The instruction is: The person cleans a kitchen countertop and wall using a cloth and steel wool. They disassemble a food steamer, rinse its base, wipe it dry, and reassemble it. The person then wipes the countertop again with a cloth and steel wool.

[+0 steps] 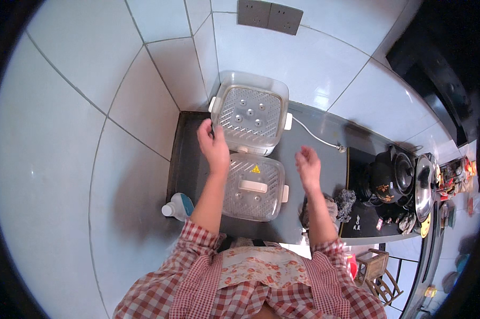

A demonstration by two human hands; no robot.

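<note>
An electric food steamer (248, 147) stands at the back of the counter, its clear square tier lacking a lid and its perforated metal floor in view. In front of it is a second clear square steamer tier with its lid (272, 207) on; the lid has a cream handle (252, 186) and a yellow warning sticker (256, 169). My left hand (215, 149) is at the front left corner of the uncovered tier, thumb and fingers apart; contact is unclear. Over the counter right of both pieces, my right hand (308, 167) is slightly blurred, fingers loosely bent, with nothing visible in it.
A white bottle (179, 207) stands by the left wall. The white power cord (315, 137) runs right to its plug (341, 148). Crumpled cloths (331, 207) lie beyond my right forearm. On the dark cooktop (355, 171) sits a black pot (387, 179). Sockets (270, 16) are on the wall.
</note>
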